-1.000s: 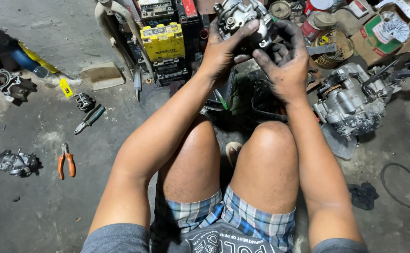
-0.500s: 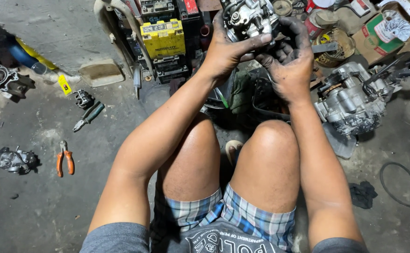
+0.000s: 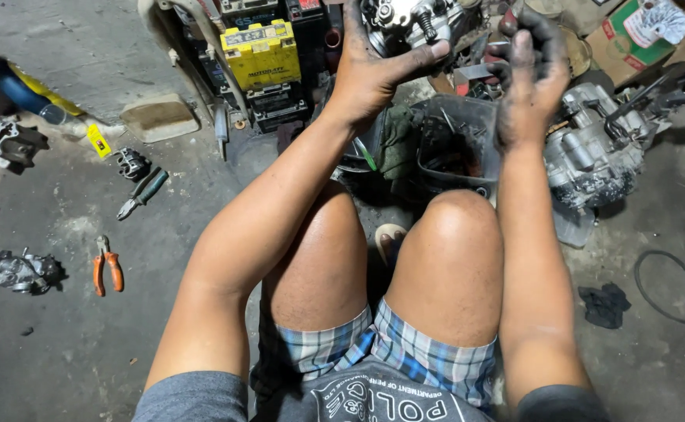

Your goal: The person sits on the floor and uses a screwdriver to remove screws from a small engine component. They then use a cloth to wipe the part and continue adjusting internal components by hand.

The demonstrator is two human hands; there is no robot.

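— Item held in left hand (image 3: 374, 66): carburettor (image 3: 409, 19)?
— Cast metal, dull silver, rough, oily in places.
— Right hand (image 3: 530, 78)?
— Skin smeared matt black with grease.
— Engine block (image 3: 593, 156)?
— Grey cast metal, grimy, matt.
— Battery (image 3: 263, 53)?
— Yellow plastic, smooth, slight sheen.
— Pliers (image 3: 108, 266)?
— Steel jaws, orange rubbery grips.
— Shorts (image 3: 389, 355)?
— Checked woven cloth.
— Floor (image 3: 61, 352)?
— Bare concrete, rough, stained.
— Rag (image 3: 604, 303)?
— Dark cloth, crumpled.

Dim, flat light from above; soft shadows under the knees; edges bent by wide lens; focus fairly sharp
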